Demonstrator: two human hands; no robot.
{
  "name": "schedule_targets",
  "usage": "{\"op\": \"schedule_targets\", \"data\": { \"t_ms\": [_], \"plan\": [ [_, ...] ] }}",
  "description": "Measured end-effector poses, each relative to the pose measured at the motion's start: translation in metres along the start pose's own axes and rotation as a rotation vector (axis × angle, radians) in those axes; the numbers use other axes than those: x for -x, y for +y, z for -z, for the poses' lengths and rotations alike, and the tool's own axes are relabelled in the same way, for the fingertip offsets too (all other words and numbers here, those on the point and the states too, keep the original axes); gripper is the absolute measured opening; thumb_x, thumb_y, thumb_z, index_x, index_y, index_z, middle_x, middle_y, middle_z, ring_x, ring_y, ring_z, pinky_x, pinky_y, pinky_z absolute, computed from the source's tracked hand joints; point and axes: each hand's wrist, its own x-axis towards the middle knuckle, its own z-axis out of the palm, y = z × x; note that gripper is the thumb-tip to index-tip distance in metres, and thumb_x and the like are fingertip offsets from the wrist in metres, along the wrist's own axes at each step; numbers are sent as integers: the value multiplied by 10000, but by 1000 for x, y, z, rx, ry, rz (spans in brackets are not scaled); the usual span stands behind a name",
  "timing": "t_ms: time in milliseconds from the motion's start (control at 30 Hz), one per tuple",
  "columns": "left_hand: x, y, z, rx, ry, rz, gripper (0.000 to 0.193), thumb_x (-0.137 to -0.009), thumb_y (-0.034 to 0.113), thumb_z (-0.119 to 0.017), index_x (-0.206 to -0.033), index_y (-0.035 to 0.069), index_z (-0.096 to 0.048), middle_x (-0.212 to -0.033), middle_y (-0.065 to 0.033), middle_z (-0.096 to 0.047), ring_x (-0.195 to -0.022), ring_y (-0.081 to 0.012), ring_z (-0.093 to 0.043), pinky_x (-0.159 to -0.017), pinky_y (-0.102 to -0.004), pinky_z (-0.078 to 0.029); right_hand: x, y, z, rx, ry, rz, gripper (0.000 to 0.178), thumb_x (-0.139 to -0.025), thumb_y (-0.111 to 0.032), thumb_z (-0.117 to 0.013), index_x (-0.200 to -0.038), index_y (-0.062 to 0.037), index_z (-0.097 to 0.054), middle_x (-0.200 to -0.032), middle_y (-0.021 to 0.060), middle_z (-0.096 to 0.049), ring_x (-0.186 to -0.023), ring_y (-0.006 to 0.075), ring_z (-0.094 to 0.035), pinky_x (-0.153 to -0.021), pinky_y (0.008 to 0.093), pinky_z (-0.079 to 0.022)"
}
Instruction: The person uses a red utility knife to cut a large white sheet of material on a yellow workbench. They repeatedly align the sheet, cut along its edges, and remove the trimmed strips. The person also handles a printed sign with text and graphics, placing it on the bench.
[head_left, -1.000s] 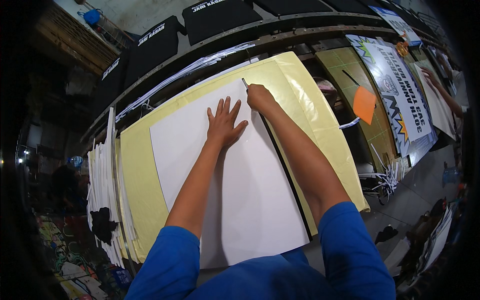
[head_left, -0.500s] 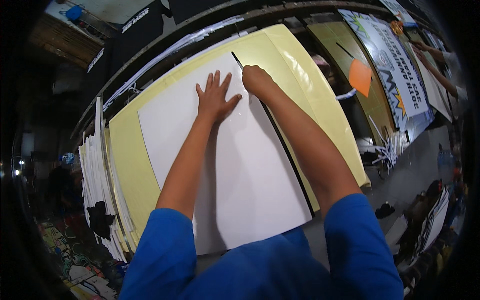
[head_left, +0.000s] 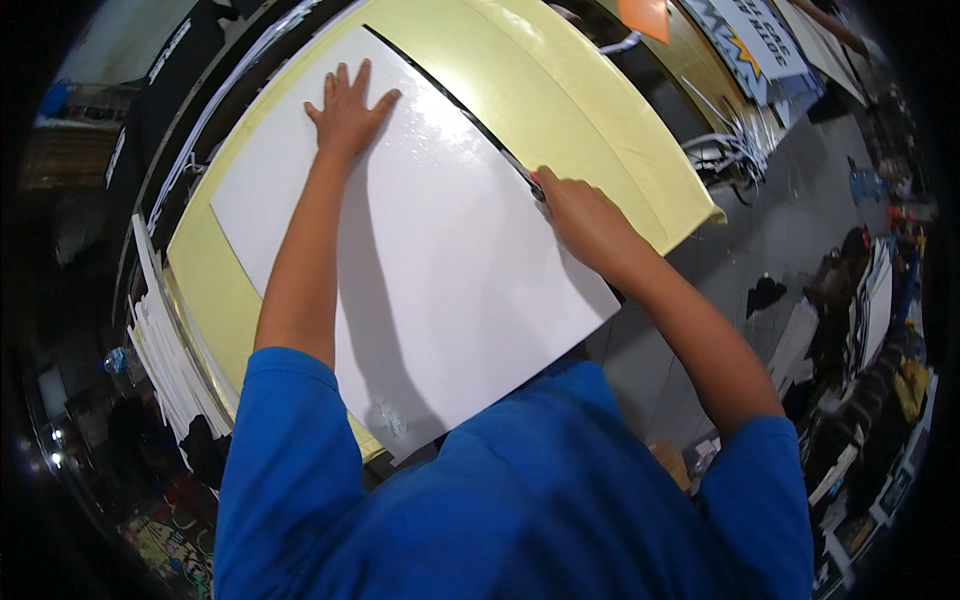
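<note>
A large white board [head_left: 440, 250] lies on a table covered in yellow sheeting [head_left: 560, 110], its near corner reaching over the table edge by my body. Flat on the far left part of the board rests my left hand [head_left: 350, 115], fingers spread, holding nothing. Along the board's right edge runs a thin black strip [head_left: 455, 100]. My right hand [head_left: 585, 215] is closed around what looks like a utility knife [head_left: 537, 186], its slim grey blade end against that edge, a bit of red showing. Most of its handle is hidden in the fist.
Long white offcut strips [head_left: 170, 345] stand stacked along the table's left side. More curled white strips [head_left: 735, 150] hang at the right. Beyond them are printed boards [head_left: 755, 45] and another person's arm [head_left: 835, 25]. A dark scrap [head_left: 766, 294] lies on the grey tiled floor [head_left: 700, 270].
My right hand has slid with the knife along the board's right edge, from near its far end toward me. My left hand stays spread on the board. The whole view has shifted and turned.
</note>
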Motion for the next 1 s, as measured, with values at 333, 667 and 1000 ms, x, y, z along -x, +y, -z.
{"op": "schedule_targets", "data": {
  "t_ms": [333,667,1000],
  "plan": [
    [-5,-7,-8,-55,-35,-27,840,-861,764,-423,-1537,283,-288,-1605,-121,-228,-1483,-322,-198,-1083,-738,-134,213,48,-11,54,-132,-267,368,-966,-89,-468,-1329,-51,-425,-1007,275,-622,-909,455,-612,-759,523,-472],
    [-5,-3,-8,-91,-56,-11,829,-888,720,-424,-1551,258,-239,-1619,-111,-184,-1488,-318,-170,-1061,-759,-149,201,35,8,-30,232,-208,436,-937,-93,-547,-1361,-43,-459,-994,255,-640,-894,438,-625,-757,512,-480],
    [-9,1,23,57,-116,37,848,-859,697,-507,-1540,241,-287,-1608,-153,-197,-1487,-346,-166,-1091,-726,-115,-151,-45,22,-79,262,115,240,-928,-122,-543,-1097,41,-592,-901,273,-666,-832,416,-668,-727,495,-520]
  ]
}}
